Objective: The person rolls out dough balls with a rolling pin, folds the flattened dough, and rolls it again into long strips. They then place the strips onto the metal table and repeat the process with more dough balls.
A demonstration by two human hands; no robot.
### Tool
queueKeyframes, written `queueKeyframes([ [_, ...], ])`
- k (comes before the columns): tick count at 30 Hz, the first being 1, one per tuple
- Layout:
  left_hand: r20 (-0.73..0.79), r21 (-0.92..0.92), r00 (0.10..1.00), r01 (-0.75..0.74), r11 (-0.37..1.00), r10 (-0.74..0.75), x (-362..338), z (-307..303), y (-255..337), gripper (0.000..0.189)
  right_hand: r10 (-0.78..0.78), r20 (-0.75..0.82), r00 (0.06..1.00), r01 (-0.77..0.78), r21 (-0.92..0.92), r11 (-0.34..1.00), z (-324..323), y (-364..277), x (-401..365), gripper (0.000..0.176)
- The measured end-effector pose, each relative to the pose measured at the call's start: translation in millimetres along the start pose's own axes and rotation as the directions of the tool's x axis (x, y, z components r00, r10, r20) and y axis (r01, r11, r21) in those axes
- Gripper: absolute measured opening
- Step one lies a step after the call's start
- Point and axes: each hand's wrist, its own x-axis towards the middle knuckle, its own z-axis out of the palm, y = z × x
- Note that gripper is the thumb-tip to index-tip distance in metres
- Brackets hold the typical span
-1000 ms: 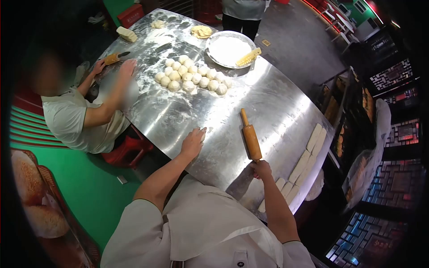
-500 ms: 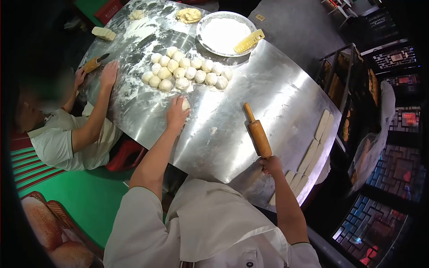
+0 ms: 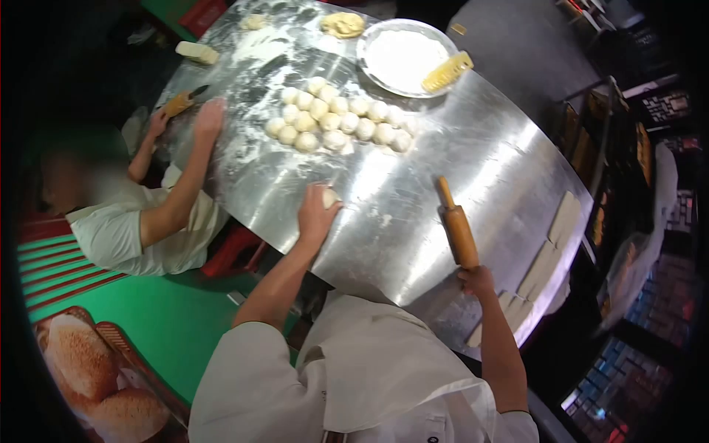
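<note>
My left hand (image 3: 319, 216) is closed around a pale dough ball (image 3: 330, 197) on the steel table, its fingers partly hiding the ball. Just beyond it sits a group of several floured dough balls (image 3: 334, 139). To the right, my right hand (image 3: 475, 280) grips the near handle of a wooden rolling pin (image 3: 461, 235). The pin lies on or just over the bare metal, its far handle pointing away from me. Along the table's right edge lie several long pale dough strips (image 3: 541, 267), close to my right hand.
A wide bowl of flour (image 3: 405, 55) with a yellow scraper (image 3: 447, 71) across its rim stands at the far side. Beside it lies a dough lump (image 3: 343, 25). At left, a co-worker (image 3: 140, 229) holds a wooden-barrelled tool (image 3: 177, 104). Racks (image 3: 591, 140) stand at right.
My left hand has drawn the dough ball toward me, farther from the group. My right hand and the rolling pin keep about the same place on the table. The whole view has shifted slightly.
</note>
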Motion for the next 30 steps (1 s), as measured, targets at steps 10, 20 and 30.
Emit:
queueKeyframes([
  [10,0.363,-0.152,0.932,0.034,0.988,0.024,-12.8,33.6,94.4,0.059,-0.121,0.040,0.992,0.122,-0.022,0.992,0.4,33.4,31.9,0.024],
  [20,0.459,-0.150,0.871,-0.119,0.981,0.176,-62.4,72.8,115.3,0.051,-0.183,0.005,0.983,0.183,-0.065,0.981,2.4,38.0,35.4,0.027],
  [30,0.380,0.051,0.915,-0.164,0.985,0.133,-116.8,64.7,132.1,0.044,-0.195,0.040,0.980,0.197,-0.080,0.977,3.9,40.6,37.3,0.033],
])
